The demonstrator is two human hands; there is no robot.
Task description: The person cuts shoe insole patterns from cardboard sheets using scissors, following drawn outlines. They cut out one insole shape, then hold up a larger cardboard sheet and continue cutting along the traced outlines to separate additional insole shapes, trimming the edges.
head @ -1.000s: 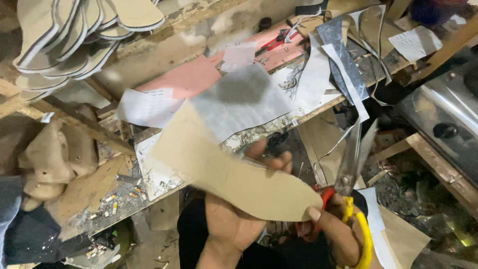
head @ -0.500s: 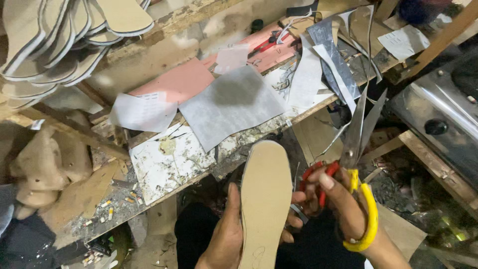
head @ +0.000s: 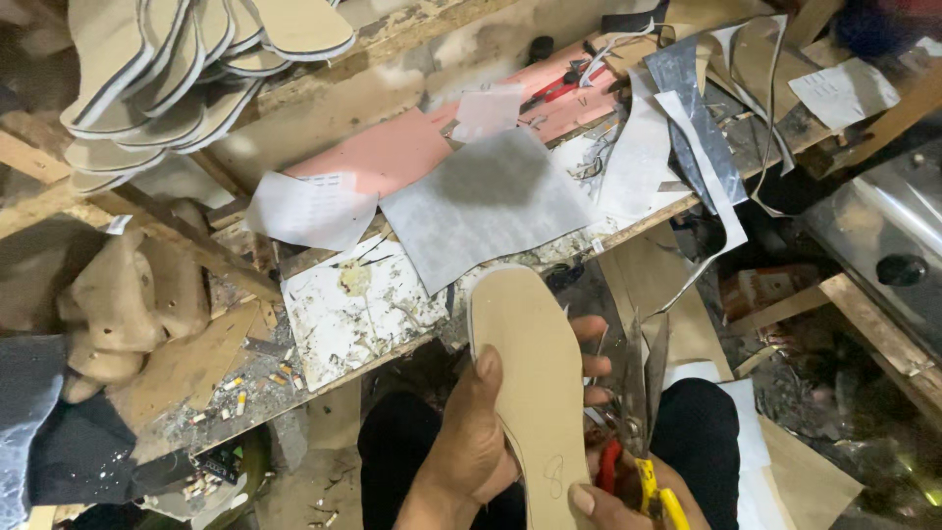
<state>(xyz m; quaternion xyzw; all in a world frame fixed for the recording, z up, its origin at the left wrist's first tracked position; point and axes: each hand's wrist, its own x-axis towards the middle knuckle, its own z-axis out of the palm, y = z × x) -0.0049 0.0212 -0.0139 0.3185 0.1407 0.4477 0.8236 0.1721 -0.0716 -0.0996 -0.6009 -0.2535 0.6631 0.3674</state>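
Observation:
My left hand grips a tan shoe insole from its left side, thumb on top, fingertips showing past its right edge. The insole stands lengthwise, toe pointing away from me. My right hand at the bottom edge holds scissors with red and yellow handles. Their blades point up beside the insole's right edge, slightly parted.
A cluttered wooden workbench runs in front, with a grey sheet, a pink sheet, white paper and offcut strips. Stacked insoles lie at the top left. My dark trousers are below.
The insole turned from lying across the view to standing lengthwise. The scissors dropped lower and closer to its right edge.

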